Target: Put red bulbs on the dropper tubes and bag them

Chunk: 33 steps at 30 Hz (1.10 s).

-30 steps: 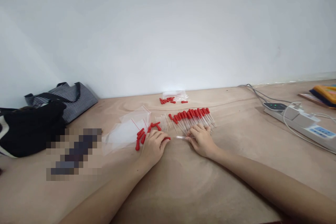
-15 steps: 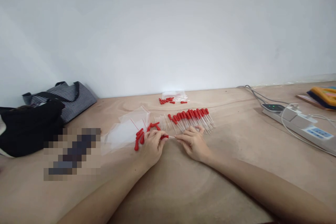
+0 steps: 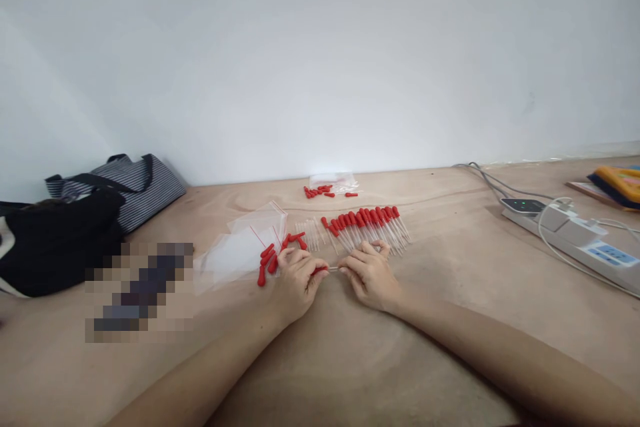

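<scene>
Between the fingers of my left hand is a red rubber dropper bulb, mostly covered by the fingers. My right hand pinches a thin clear glass tube, whose end meets the bulb's mouth; how deep it sits is hidden. Behind my right hand lies a slanted row of droppers with red bulbs. Several loose red bulbs lie left of my left hand. Loose clear tubes lie just behind the hands.
Clear zip bags lie spread at the left. More red bulbs and a bag are near the wall. A striped bag, a black bag and a blurred-out object occupy the left; a power strip with cables stands right.
My left hand's fingers have shifted slightly right along the bulb, towards the right hand. Less of the clear tube shows between the two hands.
</scene>
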Available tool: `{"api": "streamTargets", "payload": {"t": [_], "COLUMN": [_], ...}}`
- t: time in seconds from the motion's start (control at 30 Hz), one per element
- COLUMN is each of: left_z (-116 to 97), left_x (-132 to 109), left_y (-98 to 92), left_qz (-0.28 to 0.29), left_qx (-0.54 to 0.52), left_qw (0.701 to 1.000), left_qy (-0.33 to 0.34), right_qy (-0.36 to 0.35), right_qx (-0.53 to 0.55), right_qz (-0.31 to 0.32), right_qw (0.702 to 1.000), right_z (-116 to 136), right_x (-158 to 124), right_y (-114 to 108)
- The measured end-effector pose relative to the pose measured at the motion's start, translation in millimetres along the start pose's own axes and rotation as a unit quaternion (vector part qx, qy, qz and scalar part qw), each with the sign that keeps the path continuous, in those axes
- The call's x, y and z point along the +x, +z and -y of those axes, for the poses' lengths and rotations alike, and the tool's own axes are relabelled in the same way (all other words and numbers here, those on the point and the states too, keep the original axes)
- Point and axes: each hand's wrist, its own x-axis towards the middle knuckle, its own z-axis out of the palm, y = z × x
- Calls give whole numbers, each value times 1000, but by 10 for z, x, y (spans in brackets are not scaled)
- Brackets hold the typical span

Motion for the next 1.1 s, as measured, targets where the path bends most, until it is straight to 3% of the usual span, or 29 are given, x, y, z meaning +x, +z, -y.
{"api": "streamTargets", "payload": {"t": [0.27,0.57,0.7,1.0,1.1], "left_z": [-62,-51,-12,146,219], "left_x": [-16,14,13,35,55], "left_y": [-6,4,6,-60,-137], "left_qz": [-33,-42,-32,11,16], "left_qx": [3,-6,-15,18,62], "left_qw": [999,998,999,999,996], "left_qy": [23,45,39,-26,-58], "right_qy": [25,68,56,-16,16], "right_qx": [33,90,98,-9,-33], "right_qz": [17,115,138,73,60], "right_qw": [999,987,984,997,998], "right_z": [82,91,60,-59,-62], "right_x": [26,77,110,110,134], "right_y": [-11,-38,-44,-117,-83]}}
